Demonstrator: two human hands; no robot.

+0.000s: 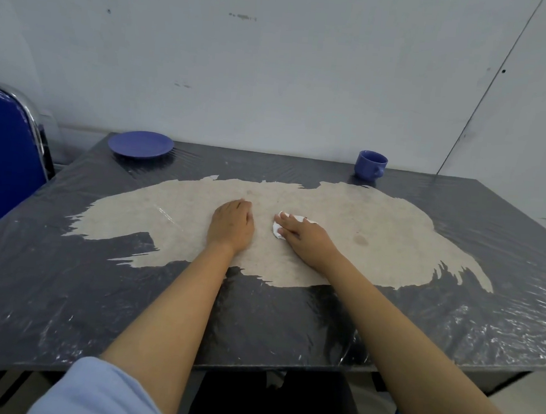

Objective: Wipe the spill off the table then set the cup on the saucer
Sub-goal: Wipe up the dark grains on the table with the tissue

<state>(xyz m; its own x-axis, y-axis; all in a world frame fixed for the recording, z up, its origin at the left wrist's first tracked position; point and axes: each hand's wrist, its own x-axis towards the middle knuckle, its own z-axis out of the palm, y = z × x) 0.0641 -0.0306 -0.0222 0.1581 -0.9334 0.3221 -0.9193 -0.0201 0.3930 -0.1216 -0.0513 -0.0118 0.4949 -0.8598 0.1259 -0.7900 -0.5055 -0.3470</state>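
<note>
A blue saucer [140, 144] sits at the table's far left corner. A blue cup [370, 165] stands upright at the far right, well apart from the saucer. My right hand [305, 237] presses flat on a crumpled white tissue [278, 230] in the middle of the table. My left hand [232, 224] rests palm down beside it with fingers curled, holding nothing. A small dark stain [360, 240] marks the surface to the right of my right hand.
The table [60, 287] is dark, covered in wrinkled clear plastic, with a large worn beige patch [379, 222] across its middle. A blue chair with a chrome frame [6, 150] stands at the left. A white wall lies close behind the table.
</note>
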